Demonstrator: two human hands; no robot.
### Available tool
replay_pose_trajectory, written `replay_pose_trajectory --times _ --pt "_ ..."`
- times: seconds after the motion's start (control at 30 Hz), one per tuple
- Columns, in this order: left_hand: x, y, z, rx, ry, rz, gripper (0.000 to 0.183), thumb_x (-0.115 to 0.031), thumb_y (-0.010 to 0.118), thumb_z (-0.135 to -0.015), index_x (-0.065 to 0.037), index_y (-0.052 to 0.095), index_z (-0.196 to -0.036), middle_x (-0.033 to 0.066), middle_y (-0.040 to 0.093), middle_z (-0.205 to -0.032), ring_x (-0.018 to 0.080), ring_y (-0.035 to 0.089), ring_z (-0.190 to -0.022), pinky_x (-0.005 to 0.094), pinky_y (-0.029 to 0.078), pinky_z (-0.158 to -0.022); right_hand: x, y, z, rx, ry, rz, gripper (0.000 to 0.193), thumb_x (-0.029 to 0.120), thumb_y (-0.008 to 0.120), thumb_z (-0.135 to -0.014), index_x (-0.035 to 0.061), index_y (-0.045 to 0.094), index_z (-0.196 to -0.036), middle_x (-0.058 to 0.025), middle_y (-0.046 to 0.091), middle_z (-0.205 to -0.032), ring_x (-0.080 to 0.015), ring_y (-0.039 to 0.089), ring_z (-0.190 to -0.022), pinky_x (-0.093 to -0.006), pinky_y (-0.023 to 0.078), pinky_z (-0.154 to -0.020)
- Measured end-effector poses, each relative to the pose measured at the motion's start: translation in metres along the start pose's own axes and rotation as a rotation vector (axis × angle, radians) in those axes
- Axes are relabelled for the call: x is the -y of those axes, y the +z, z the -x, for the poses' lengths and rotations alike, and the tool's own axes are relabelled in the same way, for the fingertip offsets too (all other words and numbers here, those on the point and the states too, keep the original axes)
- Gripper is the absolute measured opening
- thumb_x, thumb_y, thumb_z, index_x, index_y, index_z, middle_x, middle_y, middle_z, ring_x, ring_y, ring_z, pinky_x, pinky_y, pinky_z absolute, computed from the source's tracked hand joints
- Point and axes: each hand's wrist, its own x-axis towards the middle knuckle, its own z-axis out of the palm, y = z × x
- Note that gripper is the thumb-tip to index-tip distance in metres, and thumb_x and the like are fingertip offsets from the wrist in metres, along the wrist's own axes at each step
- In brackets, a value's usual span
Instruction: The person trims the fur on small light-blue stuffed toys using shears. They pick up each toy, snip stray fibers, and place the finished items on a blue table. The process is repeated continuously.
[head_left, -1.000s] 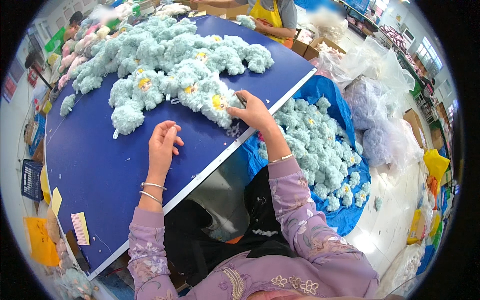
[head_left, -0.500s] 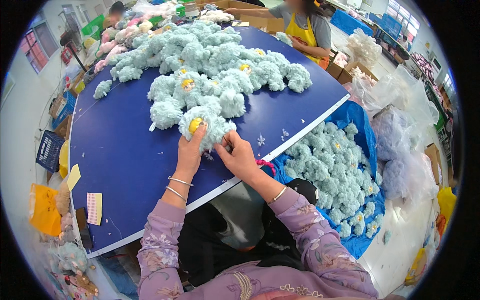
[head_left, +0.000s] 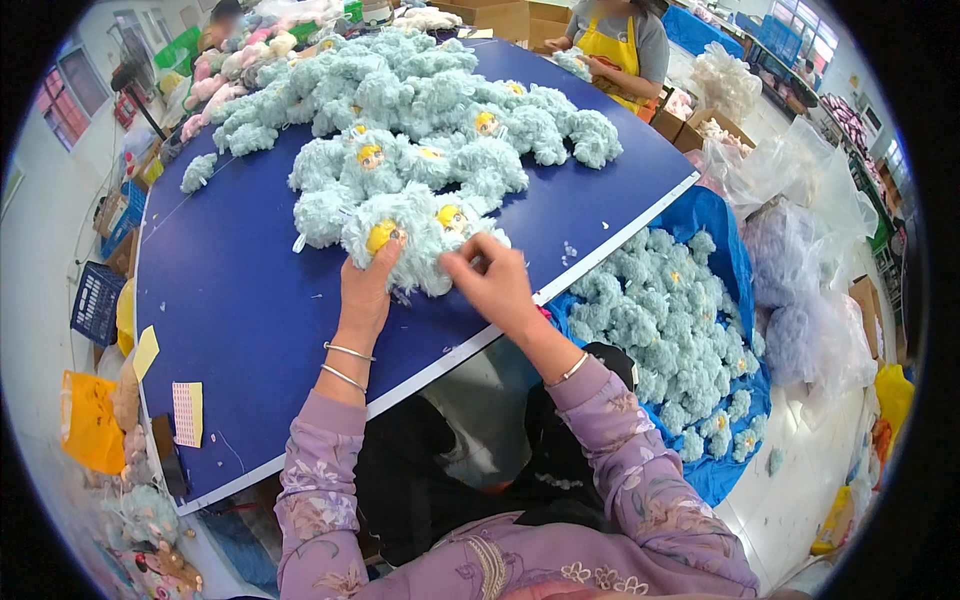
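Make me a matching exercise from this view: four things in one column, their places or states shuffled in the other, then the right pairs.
Column 1
1. Left hand
2. Pink-patterned sheet
3. Yellow apron
4. Blue tarp

Column 2
A. Worn by the person across the table
B. Under a pale-blue plush pile, right of the table
C. Gripping a fluffy toy
D. Lying near the table's left edge

Right pairs: 1-C, 2-D, 3-A, 4-B
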Motion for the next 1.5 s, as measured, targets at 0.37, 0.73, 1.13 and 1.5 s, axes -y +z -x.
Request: replay_pose_trajectory --times 0.37,0.73,1.13,1.5 --pt "0.008 0.001 0.003 0.132 -0.064 -0.063 0.044 -0.019 0.074 -0.084 0.001 0.057 -0.120 0.0057 0.062 -0.112 0.0126 0.058 -0.100 0.0283 0.047 -0.088 -0.003 -0.010 -0.004 0.318 0.094 -0.356 0.037 0.026 0.065 -0.090 -0.0030 0.060 -0.112 -0.0064 0.066 -0.099 -0.0103 0.055 -0.090 -0.0299 0.047 -0.083" --pt "0.012 0.001 0.008 0.105 -0.091 -0.361 0.031 -0.028 0.064 -0.091 -0.001 0.064 -0.107 -0.0010 0.062 -0.085 0.0036 0.053 -0.065 0.0198 0.041 -0.054 -0.010 -0.008 -0.007 0.115 0.135 -0.307 0.020 0.018 0.063 -0.091 -0.0018 0.059 -0.090 0.0034 0.054 -0.077 -0.0032 0.045 -0.070 -0.0217 0.040 -0.061" --pt "0.011 0.011 0.006 0.245 -0.304 0.047 0.026 -0.025 0.056 -0.096 -0.004 0.056 -0.111 0.0069 0.063 -0.095 0.0132 0.060 -0.077 0.0269 0.047 -0.061 -0.025 0.008 -0.013 -0.203 0.006 -0.288 0.019 0.019 0.058 -0.096 0.0007 0.059 -0.093 0.0033 0.055 -0.072 -0.0031 0.046 -0.060 -0.0217 0.038 -0.051" --pt "0.002 0.014 0.011 0.302 -0.376 -0.066 0.023 -0.018 0.061 -0.093 -0.002 0.053 -0.108 0.0008 0.053 -0.071 0.0065 0.044 -0.054 0.0216 0.034 -0.046 -0.002 -0.002 -0.008 0.228 0.401 -0.614 0.029 0.031 0.061 -0.094 0.0029 0.056 -0.102 -0.0005 0.054 -0.072 -0.0061 0.046 -0.054 -0.0221 0.037 -0.045"
